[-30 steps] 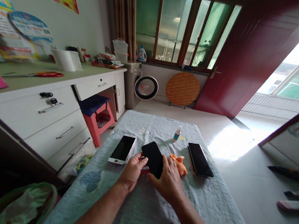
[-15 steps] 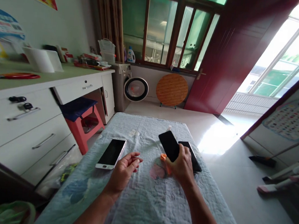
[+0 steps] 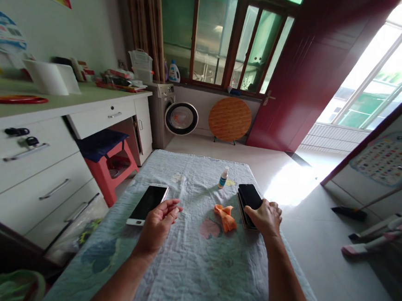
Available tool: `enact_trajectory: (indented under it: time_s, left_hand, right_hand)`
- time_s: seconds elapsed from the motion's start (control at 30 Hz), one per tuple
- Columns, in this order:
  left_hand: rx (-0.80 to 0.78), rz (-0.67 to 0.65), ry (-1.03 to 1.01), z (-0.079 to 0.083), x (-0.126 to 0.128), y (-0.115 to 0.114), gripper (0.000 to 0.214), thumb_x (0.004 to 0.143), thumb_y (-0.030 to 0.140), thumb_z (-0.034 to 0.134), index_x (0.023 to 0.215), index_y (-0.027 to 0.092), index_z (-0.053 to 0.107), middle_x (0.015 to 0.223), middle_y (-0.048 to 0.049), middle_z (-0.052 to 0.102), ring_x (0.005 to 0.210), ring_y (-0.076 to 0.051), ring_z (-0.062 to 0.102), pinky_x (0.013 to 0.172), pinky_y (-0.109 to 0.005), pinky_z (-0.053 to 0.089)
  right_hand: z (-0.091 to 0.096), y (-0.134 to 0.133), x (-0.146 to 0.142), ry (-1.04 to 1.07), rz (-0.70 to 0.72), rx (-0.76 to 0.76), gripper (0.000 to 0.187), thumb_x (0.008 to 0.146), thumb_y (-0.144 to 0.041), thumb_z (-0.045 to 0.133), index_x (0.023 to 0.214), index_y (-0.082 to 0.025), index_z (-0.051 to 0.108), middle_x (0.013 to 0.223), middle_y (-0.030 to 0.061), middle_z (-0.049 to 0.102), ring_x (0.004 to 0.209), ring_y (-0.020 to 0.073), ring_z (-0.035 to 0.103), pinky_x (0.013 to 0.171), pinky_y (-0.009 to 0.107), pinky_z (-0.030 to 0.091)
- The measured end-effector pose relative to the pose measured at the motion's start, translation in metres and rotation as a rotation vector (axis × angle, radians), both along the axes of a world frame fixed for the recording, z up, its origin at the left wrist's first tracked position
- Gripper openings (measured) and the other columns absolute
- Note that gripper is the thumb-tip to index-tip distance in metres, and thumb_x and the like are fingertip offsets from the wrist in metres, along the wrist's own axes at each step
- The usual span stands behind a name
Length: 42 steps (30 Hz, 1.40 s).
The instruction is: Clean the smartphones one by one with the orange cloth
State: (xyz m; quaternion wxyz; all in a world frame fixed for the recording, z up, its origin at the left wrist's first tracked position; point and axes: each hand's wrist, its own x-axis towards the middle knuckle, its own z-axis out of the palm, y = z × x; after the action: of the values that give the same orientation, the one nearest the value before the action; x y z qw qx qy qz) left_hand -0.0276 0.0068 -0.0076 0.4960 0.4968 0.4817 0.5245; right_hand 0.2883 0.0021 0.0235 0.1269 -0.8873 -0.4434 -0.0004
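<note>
My right hand [image 3: 264, 216] grips a black smartphone [image 3: 249, 196] by its sides, on top of another phone [image 3: 241, 210] at the right edge of the cloth-covered table. My left hand [image 3: 163, 217] hovers beside a white smartphone [image 3: 149, 201] that lies face up with a dark screen. Its thumb and fingertips are drawn together; whether anything is between them I cannot make out. Between the hands lies a crumpled orange cloth [image 3: 226, 217]. Behind it stands a small spray bottle [image 3: 223, 178] with a blue label and white cap.
A light blue quilted cloth [image 3: 185, 260] covers the table. Left are a red stool [image 3: 111, 162] and a white drawer desk [image 3: 56, 167] bearing paper rolls. A washing machine [image 3: 160, 115] with its door open and a round wooden board [image 3: 230, 119] stand at the back.
My right hand has carried the black phone to the right and down onto the other phone. The orange cloth and spray bottle are now uncovered. My left hand has barely moved.
</note>
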Motion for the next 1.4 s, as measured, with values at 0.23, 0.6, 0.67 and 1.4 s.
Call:
enact_trajectory:
  time_s: [0.23,0.6,0.67,1.4]
  left_hand:
    - [0.021,0.026,0.013,-0.001,-0.002,0.002,0.042,0.078,0.043,0.068,0.107,0.014,0.065,0.088,-0.0081,0.073,0.076,-0.019,0.065,0.066,-0.027,0.049]
    - [0.068,0.055,0.088,0.004,-0.006,0.001,0.043,0.078,0.044,0.064,0.108,0.013,0.064,0.090,-0.0087,0.072,0.084,-0.022,0.067,0.076,-0.032,0.052]
    - [0.095,0.066,0.126,0.004,-0.007,0.001,0.042,0.079,0.043,0.063,0.108,0.013,0.064,0.091,-0.0094,0.072,0.086,-0.024,0.067,0.079,-0.035,0.052]
    - [0.218,0.192,0.242,0.006,-0.020,0.006,0.040,0.083,0.044,0.059,0.110,0.014,0.064,0.100,-0.0112,0.071,0.095,-0.026,0.068,0.086,-0.039,0.054]
  right_hand:
    - [-0.002,0.000,-0.001,0.021,0.017,-0.041,0.064,0.071,-0.056,0.056,0.114,-0.008,0.060,0.114,0.0216,0.054,0.111,0.0384,0.050,0.089,0.043,0.043]
    - [0.000,-0.003,-0.007,0.043,0.048,-0.134,0.081,0.073,-0.063,0.053,0.130,-0.007,0.047,0.121,0.0231,0.053,0.115,0.0401,0.050,0.087,0.045,0.046]
    - [-0.001,-0.003,-0.008,0.044,0.060,-0.132,0.084,0.073,-0.060,0.054,0.137,-0.007,0.039,0.124,0.0225,0.052,0.116,0.0397,0.050,0.087,0.045,0.047]
    - [-0.002,-0.002,-0.018,-0.020,0.039,-0.072,0.066,0.081,-0.054,0.050,0.129,-0.010,0.046,0.119,0.0205,0.055,0.113,0.0379,0.049,0.086,0.045,0.045]
